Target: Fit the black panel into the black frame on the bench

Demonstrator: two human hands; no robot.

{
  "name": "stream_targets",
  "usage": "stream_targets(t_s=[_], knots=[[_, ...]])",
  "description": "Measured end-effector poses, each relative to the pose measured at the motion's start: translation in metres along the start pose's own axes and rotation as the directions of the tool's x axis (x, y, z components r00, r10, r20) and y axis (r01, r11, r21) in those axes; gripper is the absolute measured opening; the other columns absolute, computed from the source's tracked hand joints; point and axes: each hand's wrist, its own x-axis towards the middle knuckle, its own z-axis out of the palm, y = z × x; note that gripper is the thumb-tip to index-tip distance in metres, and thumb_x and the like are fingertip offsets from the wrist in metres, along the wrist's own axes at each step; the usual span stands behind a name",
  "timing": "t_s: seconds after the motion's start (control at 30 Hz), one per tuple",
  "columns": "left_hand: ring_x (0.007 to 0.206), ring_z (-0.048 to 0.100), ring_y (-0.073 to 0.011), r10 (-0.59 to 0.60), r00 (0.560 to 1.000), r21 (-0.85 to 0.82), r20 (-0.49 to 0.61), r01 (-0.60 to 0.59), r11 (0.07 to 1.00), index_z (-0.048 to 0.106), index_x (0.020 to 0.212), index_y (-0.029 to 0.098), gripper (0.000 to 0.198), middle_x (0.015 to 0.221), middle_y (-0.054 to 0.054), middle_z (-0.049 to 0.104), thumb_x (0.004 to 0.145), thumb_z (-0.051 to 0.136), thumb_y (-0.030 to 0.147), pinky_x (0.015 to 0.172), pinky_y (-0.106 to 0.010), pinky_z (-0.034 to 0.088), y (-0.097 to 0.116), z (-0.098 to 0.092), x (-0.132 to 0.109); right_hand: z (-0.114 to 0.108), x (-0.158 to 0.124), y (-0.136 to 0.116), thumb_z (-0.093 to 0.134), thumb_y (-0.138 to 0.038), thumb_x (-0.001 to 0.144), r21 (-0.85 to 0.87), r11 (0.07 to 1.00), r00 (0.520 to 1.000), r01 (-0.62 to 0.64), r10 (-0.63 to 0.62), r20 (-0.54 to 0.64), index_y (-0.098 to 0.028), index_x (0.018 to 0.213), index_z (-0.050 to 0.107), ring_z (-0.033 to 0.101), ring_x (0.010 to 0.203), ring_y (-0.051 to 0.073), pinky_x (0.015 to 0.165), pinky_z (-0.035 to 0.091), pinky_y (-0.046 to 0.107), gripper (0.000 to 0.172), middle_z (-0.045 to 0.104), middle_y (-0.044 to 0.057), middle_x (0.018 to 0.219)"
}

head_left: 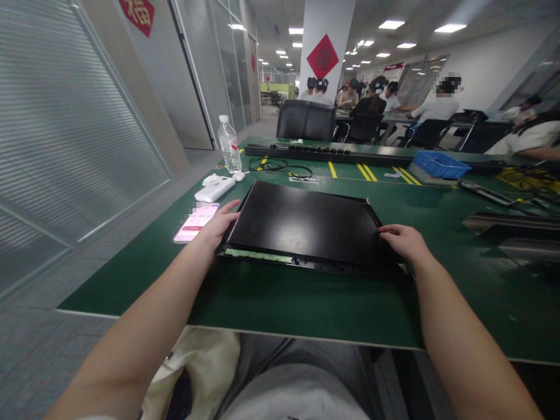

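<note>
A black LCD screen panel (301, 224) lies in front of me, with a thin dark frame around it and a green circuit strip (258, 256) along its near left edge. My left hand (220, 224) grips the panel's left side, some fingers hidden behind the edge. At the right side, my right hand (405, 240) pinches the rim between thumb and fingers. A small tab sticks up at the panel's far right corner.
The green table (153, 274) carries a lit phone (196, 223), a white power bank (214, 189) and a water bottle (230, 146) at left. Behind the panel are a black cable (273, 166) and a long dark bar (371, 156). A blue bin (441, 165) stands back right. People sit beyond.
</note>
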Motion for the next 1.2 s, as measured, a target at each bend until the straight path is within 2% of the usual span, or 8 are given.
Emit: stream_targets(t_s=[0.1,0.27,0.47,0.67,0.8,0.9,1.1,1.2], knots=[[0.056,0.073,-0.0196,0.007,0.999,0.024,0.032,-0.008,1.0,0.052,0.152,0.023,0.09,0.096,-0.008,0.081,0.07,0.086,0.006,0.052,-0.029,0.061,-0.002,-0.003,0.002,0.001,0.0,-0.001,0.067,-0.03,0.077,-0.037,0.999,1.0,0.007,-0.007,0.007,-0.023,0.098,0.084,0.07,0.083,0.024,0.076,0.052,0.034,0.027,0.078,0.007,0.09],[0.073,0.078,-0.0228,0.056,0.996,0.071,0.071,-0.061,0.996,0.068,0.136,0.016,0.064,0.095,-0.008,0.082,0.075,0.087,0.018,0.059,-0.027,0.061,-0.004,-0.003,0.004,0.005,0.0,0.001,0.067,-0.031,0.079,-0.054,0.998,0.999,0.034,-0.033,0.016,-0.022,0.101,0.084,0.071,0.087,0.025,0.08,0.053,0.035,0.029,0.078,0.008,0.095],[0.082,0.079,-0.0244,0.091,0.968,0.024,0.233,-0.099,0.995,0.07,0.135,0.018,0.062,0.107,-0.008,0.082,0.074,0.079,0.012,0.061,-0.027,0.061,-0.003,-0.002,0.005,0.01,0.003,0.005,0.066,-0.031,0.081,-0.06,0.995,0.997,0.082,-0.08,0.022,-0.021,0.108,0.083,0.071,0.091,0.025,0.085,0.053,0.035,0.033,0.078,0.009,0.099],[0.075,0.078,-0.0216,0.078,0.976,-0.052,0.202,-0.069,0.996,0.075,0.123,0.012,0.045,0.099,-0.011,0.082,0.078,0.072,0.018,0.061,-0.026,0.061,-0.005,-0.006,0.008,0.011,0.003,0.003,0.066,-0.03,0.081,-0.084,0.993,0.997,0.077,-0.077,0.013,-0.021,0.108,0.083,0.071,0.092,0.025,0.083,0.053,0.033,0.033,0.078,0.01,0.103],[0.088,0.078,-0.0265,0.147,0.956,0.003,0.255,-0.153,0.988,0.074,0.122,0.014,0.058,0.111,-0.012,0.08,0.064,0.083,0.016,0.068,-0.029,0.062,-0.005,-0.004,0.001,0.011,0.003,0.004,0.066,-0.029,0.082,-0.055,0.995,0.997,0.078,-0.077,0.024,-0.021,0.109,0.083,0.071,0.09,0.025,0.083,0.053,0.034,0.033,0.077,0.01,0.099],[0.098,0.076,-0.029,0.222,0.94,0.023,0.259,-0.236,0.972,0.076,0.118,0.015,0.061,0.116,-0.01,0.079,0.057,0.08,0.013,0.07,-0.028,0.061,-0.003,-0.001,-0.007,0.013,0.003,0.004,0.066,-0.029,0.082,-0.027,0.998,0.998,0.054,-0.054,0.027,-0.021,0.112,0.082,0.071,0.093,0.025,0.084,0.053,0.034,0.035,0.077,0.011,0.104],[0.109,0.073,-0.0335,0.302,0.908,0.038,0.292,-0.326,0.944,0.073,0.131,0.017,0.07,0.117,-0.008,0.079,0.061,0.08,0.022,0.083,-0.035,0.06,-0.001,0.002,-0.016,0.014,0.005,0.002,0.067,-0.034,0.083,0.079,0.996,0.998,0.041,-0.038,-0.041,-0.019,0.119,0.078,0.071,0.097,0.026,0.087,0.054,0.035,0.04,0.076,0.012,0.111],[0.118,0.069,-0.0372,0.351,0.869,0.017,0.349,-0.381,0.925,0.067,0.141,0.018,0.079,0.127,-0.009,0.077,0.064,0.08,0.027,0.095,-0.04,0.057,-0.003,0.002,-0.018,0.013,0.004,0.001,0.065,-0.036,0.085,0.162,0.987,0.997,0.019,-0.008,-0.072,-0.017,0.109,0.08,0.071,0.105,0.029,0.094,0.054,0.038,0.034,0.077,0.015,0.111]])
